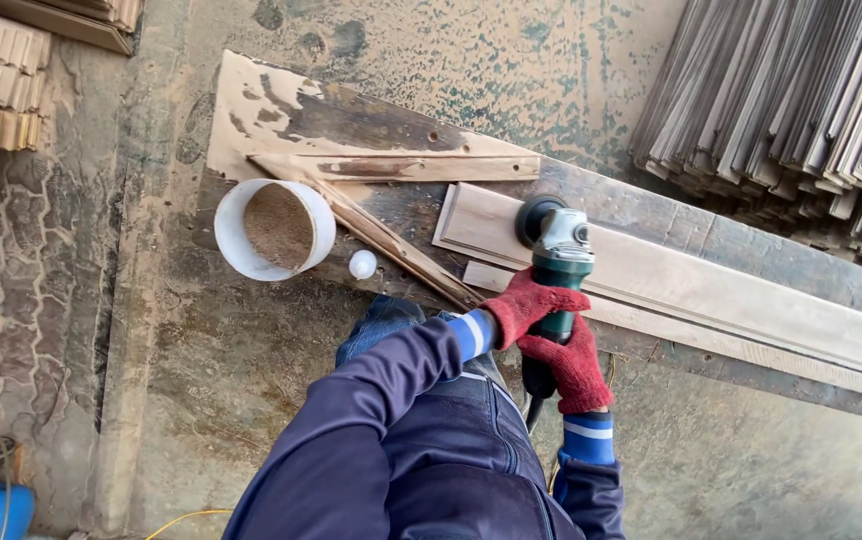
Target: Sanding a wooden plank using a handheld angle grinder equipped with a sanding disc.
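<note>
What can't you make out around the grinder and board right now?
Head view only:
- Disc face of the grinder: hidden under its own head.
- Grinder grip: covered by left hand and right hand.
- Moulded board: far end cut off by right edge.

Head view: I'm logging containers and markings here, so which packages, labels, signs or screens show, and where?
White round tub: left of the wood panel, open, holding brown sawdust.
Pale label plate on the green grinder: top of its head, too small to read.
No signs or screens.
</note>
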